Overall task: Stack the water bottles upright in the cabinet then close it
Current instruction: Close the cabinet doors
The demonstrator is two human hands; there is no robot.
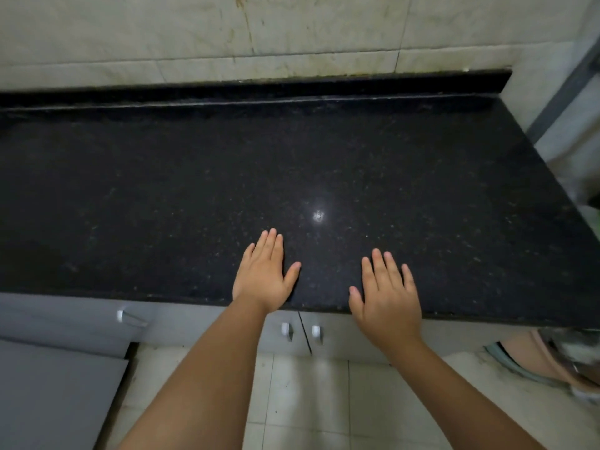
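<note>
Right now my left hand (263, 274) and right hand (386, 295) lie flat, fingers spread, empty, on the near edge of the black granite countertop (162, 190). No water bottles show anywhere. Below that edge, two grey cabinet doors (341, 336) sit closed, their white knobs (285, 329) side by side. I'd lower one hand to a knob and pull squarely, keeping my forearm clear of the swing.

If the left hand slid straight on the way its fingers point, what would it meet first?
Nothing close: the left hand lies flat on the black countertop, which looks bare ahead. First contact would probably be the raised black back edge below the wall.
</note>
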